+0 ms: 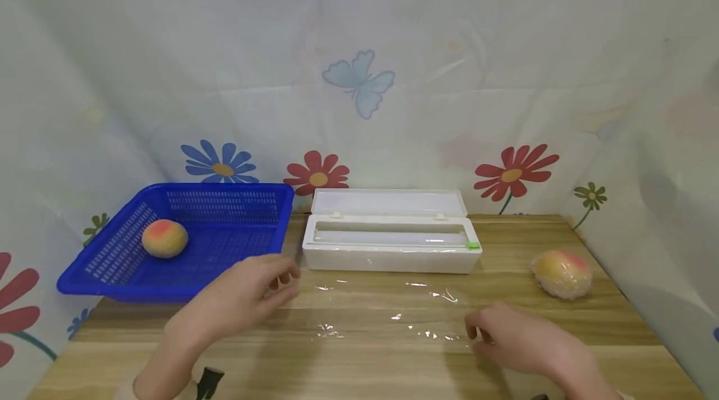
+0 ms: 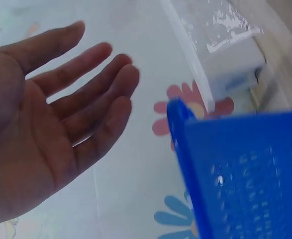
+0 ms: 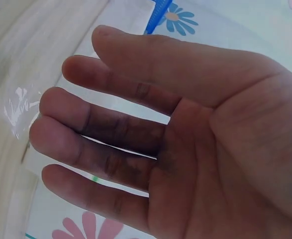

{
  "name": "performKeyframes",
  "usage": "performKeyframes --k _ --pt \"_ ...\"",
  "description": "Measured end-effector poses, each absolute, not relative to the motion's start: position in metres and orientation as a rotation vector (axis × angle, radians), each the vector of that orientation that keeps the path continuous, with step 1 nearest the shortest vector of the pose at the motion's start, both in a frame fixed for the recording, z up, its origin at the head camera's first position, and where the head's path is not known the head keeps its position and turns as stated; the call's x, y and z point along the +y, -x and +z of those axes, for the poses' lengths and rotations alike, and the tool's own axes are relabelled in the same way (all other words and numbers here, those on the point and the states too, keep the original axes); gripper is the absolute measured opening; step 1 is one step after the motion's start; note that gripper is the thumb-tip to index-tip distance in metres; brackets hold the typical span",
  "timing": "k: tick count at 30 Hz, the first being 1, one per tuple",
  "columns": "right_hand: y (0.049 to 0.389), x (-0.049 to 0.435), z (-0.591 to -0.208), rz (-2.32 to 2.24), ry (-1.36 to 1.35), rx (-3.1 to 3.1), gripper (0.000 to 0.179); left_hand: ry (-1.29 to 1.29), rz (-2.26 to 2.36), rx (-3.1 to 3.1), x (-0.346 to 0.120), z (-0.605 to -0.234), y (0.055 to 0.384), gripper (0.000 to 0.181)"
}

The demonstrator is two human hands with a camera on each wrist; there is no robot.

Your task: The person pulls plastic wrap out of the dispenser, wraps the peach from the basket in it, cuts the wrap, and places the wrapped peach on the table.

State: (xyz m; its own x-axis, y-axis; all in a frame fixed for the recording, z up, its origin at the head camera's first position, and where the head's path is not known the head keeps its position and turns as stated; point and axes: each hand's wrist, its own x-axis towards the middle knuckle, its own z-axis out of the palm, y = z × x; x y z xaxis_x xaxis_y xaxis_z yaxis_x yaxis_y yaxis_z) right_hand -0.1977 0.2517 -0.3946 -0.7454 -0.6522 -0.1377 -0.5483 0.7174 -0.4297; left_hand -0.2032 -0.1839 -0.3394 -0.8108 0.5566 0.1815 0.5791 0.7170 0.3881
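A sheet of clear cling film (image 1: 387, 319) lies over the table, running forward from a white cling film dispenser (image 1: 393, 260) with its lid up. To the left of the sheet, near the basket's front corner, hovers my left hand (image 1: 241, 291), fingers loosely bent and nothing in them. My right hand (image 1: 522, 337) is at the sheet's right side, also holding nothing. Both wrist views show bare palms with relaxed fingers, on the left hand (image 2: 61, 109) and the right hand (image 3: 185, 134). A peach (image 1: 165, 239) sits in the blue basket (image 1: 185, 292); a film-wrapped peach (image 1: 562, 274) rests at the right.
The basket stands at the table's left, and the dispenser is against the back wall curtain (image 1: 393, 138), which is printed with flowers and a butterfly. A small green piece (image 1: 474, 245) marks the dispenser's right end. The wooden table (image 1: 348, 375) ends at a right edge beside the wrapped peach.
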Motion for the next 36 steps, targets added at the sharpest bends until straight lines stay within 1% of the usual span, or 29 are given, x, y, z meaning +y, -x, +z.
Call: performKeyframes --k 6,14,19,29,36 --pt "0.198 0.259 -0.392 -0.517 0.886 2.657 0.010 0.729 -0.582 -2.796 -0.210 -0.317 0.226 0.008" --pt "0.200 0.262 -0.391 -0.513 0.890 2.657 0.013 0.541 -0.643 -2.897 -0.241 -0.293 0.251 0.015" --pt "0.201 0.262 -0.390 -0.502 0.879 2.661 0.017 0.457 -0.586 -2.982 -0.259 -0.281 0.271 0.025" --pt "0.201 0.265 -0.390 -0.508 0.877 2.663 0.022 0.375 -0.481 -3.116 -0.300 -0.279 0.315 0.036" --pt "0.201 0.265 -0.391 -0.506 0.899 2.670 0.022 0.264 -0.378 -3.176 -0.325 -0.283 0.336 0.036"
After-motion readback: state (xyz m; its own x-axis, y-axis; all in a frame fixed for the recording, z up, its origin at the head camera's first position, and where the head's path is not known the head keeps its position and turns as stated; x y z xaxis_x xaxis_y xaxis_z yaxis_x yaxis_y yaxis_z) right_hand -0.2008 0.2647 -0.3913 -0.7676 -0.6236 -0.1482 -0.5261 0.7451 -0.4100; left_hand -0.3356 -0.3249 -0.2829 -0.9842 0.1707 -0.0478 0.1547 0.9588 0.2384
